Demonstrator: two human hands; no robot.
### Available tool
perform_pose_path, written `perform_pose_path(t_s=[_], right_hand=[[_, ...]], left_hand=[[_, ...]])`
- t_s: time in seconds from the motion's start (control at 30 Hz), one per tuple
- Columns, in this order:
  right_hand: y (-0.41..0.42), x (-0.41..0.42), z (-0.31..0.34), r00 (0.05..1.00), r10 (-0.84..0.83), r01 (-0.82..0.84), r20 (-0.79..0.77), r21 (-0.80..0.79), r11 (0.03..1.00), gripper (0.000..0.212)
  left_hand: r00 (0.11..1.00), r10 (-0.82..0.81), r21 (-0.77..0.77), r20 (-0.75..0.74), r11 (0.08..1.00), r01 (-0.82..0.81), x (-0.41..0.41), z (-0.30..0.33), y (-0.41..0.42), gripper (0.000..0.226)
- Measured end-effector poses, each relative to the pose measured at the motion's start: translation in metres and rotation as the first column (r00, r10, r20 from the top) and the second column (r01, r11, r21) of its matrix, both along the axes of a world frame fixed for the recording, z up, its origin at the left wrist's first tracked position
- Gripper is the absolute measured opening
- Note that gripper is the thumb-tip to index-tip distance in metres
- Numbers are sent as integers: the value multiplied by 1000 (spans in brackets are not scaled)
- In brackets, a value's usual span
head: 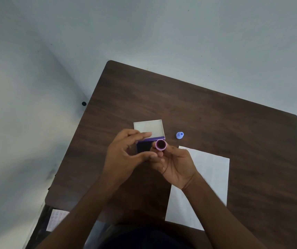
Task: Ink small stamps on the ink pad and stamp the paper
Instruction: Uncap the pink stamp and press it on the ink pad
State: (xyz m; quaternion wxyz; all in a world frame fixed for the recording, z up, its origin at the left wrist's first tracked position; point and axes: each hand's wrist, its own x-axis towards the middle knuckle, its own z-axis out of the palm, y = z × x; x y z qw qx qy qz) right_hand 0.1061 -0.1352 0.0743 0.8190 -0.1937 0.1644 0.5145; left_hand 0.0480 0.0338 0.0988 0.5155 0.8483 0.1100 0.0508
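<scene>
While both hands sit over the middle of the table (216,112), we see the right hand (177,165) pinching a small pink stamp (160,145) between fingertips, palm turned up, the stamp's round dark face tipped toward the camera. Left hand (124,155) holds nothing: fingers curled and apart, thumb tip just beside the right fingertips, forefinger stretched over the ink pad's lid.

Directly under the hands we have the ink pad (142,147), open: dark pad surface partly hidden by the left hand, purple edge showing, pale lid (148,127) folded back on the far side. Pink stamp is above the pad's right corner; we cannot tell if it touches.

A small blue stamp (180,135) stands on the table right of the lid, apart from it. White paper (214,177) lies on the right near side, partly covered by the right wrist and forearm; the part we can see is unmarked.

Table is dark wood grain, set in a corner of pale walls. A white dotted sheet (56,219) shows below the table's left edge.
</scene>
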Motion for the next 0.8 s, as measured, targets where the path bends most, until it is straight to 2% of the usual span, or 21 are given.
perform_pose_path(t_s=[0.13,0.33,0.47,0.63,0.8], right_hand=[[3,0,-7,1000,-18,18,11,-14,1000,38],[2,2,-9,999,-27,28,30,-7,1000,34],[2,4,-9,999,-25,23,35,55,998,33],[2,5,-13,998,-26,21,61,86,996,35],[6,6,-18,997,-35,29,72,86,996,37]], left_hand=[[998,-46,15,-36,999,46,7,4,-13,65],[1000,7,67,-29,998,-5,12,2,-18,53],[1000,13,100,-14,995,-12,15,7,-16,54],[999,17,12,-33,1000,-17,17,11,-15,50],[999,17,5,-29,1000,-17,20,9,-14,51]])
